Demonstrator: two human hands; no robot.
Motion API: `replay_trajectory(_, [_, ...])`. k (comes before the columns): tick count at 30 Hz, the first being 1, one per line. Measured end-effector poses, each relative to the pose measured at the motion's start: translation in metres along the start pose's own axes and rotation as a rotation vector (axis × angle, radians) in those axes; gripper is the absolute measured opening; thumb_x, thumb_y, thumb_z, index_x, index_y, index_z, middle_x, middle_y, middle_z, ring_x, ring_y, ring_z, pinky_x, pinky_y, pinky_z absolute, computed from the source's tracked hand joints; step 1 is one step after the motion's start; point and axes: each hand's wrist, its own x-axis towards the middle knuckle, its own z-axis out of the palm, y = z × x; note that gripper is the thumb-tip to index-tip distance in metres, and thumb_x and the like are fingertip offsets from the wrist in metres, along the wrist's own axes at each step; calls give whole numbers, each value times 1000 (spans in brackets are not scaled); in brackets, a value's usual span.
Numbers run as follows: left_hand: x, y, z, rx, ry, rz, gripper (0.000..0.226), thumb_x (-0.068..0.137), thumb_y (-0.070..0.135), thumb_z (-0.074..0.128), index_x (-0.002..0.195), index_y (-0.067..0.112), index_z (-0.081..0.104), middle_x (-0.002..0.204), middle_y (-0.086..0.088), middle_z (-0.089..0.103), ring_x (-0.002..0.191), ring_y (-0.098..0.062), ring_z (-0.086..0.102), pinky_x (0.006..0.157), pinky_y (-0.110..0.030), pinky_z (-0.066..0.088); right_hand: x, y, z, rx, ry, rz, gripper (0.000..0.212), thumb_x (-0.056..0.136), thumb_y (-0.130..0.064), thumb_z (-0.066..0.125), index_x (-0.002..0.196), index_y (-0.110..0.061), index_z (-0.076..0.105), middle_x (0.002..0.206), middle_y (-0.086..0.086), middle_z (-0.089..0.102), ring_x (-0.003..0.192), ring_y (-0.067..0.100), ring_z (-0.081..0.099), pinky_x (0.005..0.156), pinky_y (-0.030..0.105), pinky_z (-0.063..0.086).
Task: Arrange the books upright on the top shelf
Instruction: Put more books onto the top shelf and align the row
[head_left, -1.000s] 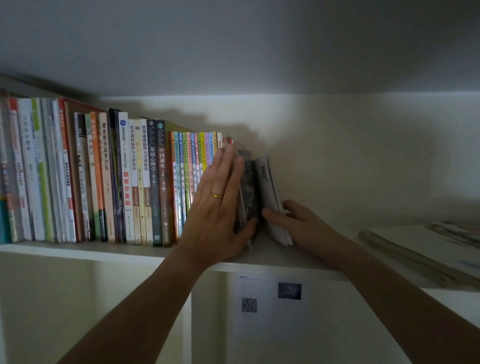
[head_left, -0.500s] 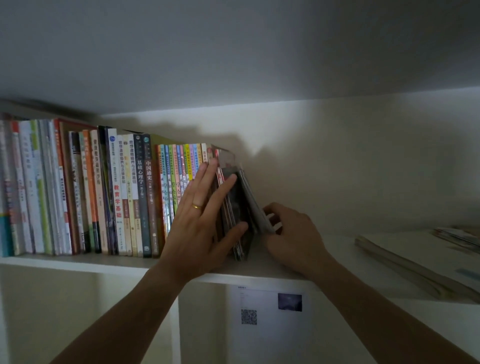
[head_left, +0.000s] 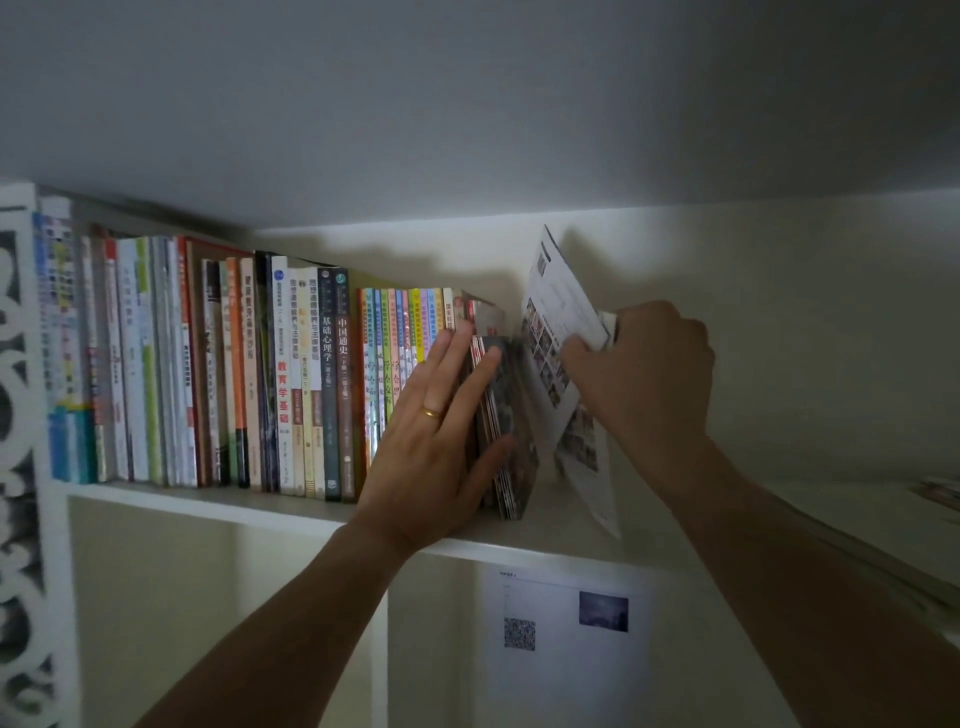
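A long row of upright books (head_left: 291, 384) fills the left part of the top shelf (head_left: 218, 501). At the row's right end stands a bunch of thin dark magazines (head_left: 506, 431). My left hand (head_left: 441, 426) lies flat against their spines with straight fingers, thumb at the lower right edge. Just right of them a thin white booklet (head_left: 558, 332) with small photos stands tilted, its top leaning left. My right hand (head_left: 644, 374) grips its upper right edge.
Flat-lying books or papers (head_left: 883, 561) sit on the shelf at the far right. A sheet with a QR code (head_left: 558, 623) hangs in the compartment below. A white carved panel (head_left: 15, 415) borders the left side. The ceiling is close above.
My right hand rose from the shelf board to the booklet's upper edge, lifting the white booklet tall and apart from the magazines. My left hand stayed pressed on the magazines.
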Motion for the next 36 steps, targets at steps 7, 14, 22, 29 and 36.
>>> replay_trajectory(7, [0,-1,0,-59,21,1,82,100,44,61,162,9,20,172,-8,8,159,-23,3,127,-51,16,-1,-21,-8,-89,-347,78,18,82,-28,69,90,-15,60,83,7,56,73,28,48,69,27,40])
replay_trajectory(14, [-1,-3,4,-63,22,12,77,101,41,61,162,11,24,172,-8,7,159,-24,1,128,-49,13,-24,-17,10,159,-585,123,31,72,-44,78,92,-24,65,89,2,72,78,24,71,75,39,61])
replay_trajectory(22, [0,-4,1,-140,16,-1,80,100,41,57,161,6,21,172,-9,10,159,-25,3,126,-57,19,-38,26,5,670,-884,166,62,65,-15,95,113,-43,68,117,-5,68,96,13,73,73,27,61])
replay_trajectory(29, [-1,-2,1,-141,11,-14,81,100,43,56,162,9,18,172,-4,7,159,-20,2,129,-47,12,-43,34,24,738,-724,239,22,98,-14,65,117,-23,71,106,0,78,97,20,75,82,36,61])
replay_trajectory(36, [0,-1,1,-139,-8,-1,82,100,52,50,162,10,18,172,-6,8,159,-23,3,127,-56,16,-56,33,35,552,-488,13,21,82,-38,81,98,-24,78,89,-9,78,84,6,73,82,36,61])
